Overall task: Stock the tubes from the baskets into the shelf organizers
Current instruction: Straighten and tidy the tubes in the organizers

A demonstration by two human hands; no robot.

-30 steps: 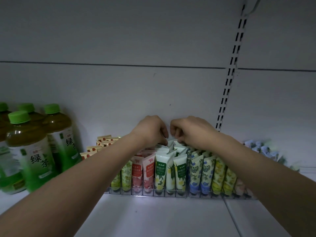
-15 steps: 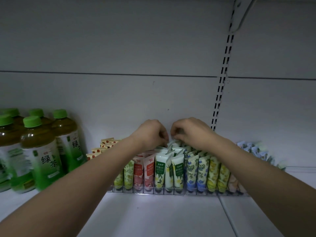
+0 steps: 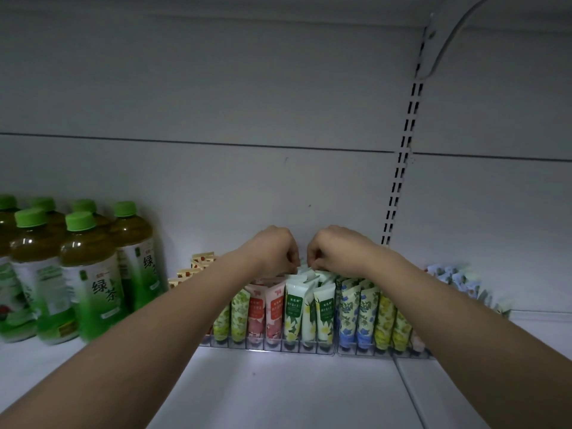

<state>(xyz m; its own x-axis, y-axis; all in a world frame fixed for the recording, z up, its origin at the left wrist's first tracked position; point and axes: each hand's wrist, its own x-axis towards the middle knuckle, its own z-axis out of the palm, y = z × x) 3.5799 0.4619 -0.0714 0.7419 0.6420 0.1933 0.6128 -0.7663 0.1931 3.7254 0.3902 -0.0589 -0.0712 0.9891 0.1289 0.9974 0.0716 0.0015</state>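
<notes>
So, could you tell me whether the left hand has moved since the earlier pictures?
No, hardly: the left hand still pinches the tops of the white-and-green tubes, close beside the right hand.

A pale white metal shelf (image 3: 278, 394) carries everything here. At nine o'clock stands a cluster of green-capped plastic bottles of green tea (image 3: 89, 277). Toward twelve o'clock, against the back panel, a clear plastic divided organizer (image 3: 309, 348) sits on the shelf, packed with upright flower-printed tubes (image 3: 293, 308). Small pale blue packets (image 3: 455, 278) lie at two o'clock.
</notes>
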